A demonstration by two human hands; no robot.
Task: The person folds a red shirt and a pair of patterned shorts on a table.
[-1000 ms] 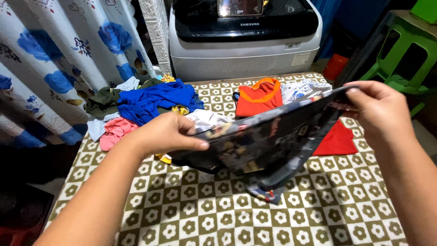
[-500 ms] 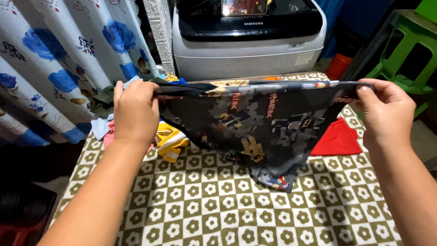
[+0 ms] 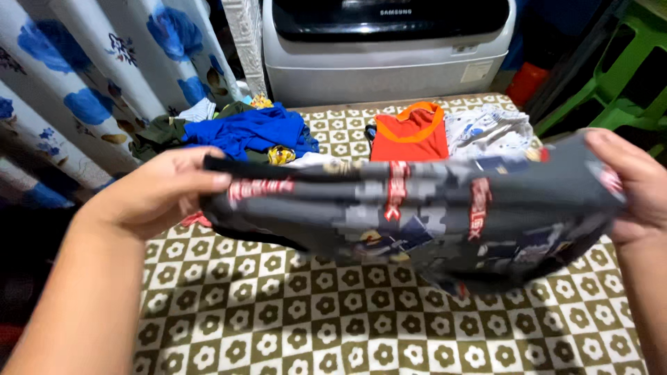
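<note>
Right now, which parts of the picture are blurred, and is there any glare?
Head view: the dark printed garment and the right hand are smeared by motion; the left hand and the checked tablecloth look sharper; a soft reflection lies on the washing machine lid.

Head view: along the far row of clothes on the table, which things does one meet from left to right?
Olive-green garment → blue garment → orange shirt → white printed garment.
</note>
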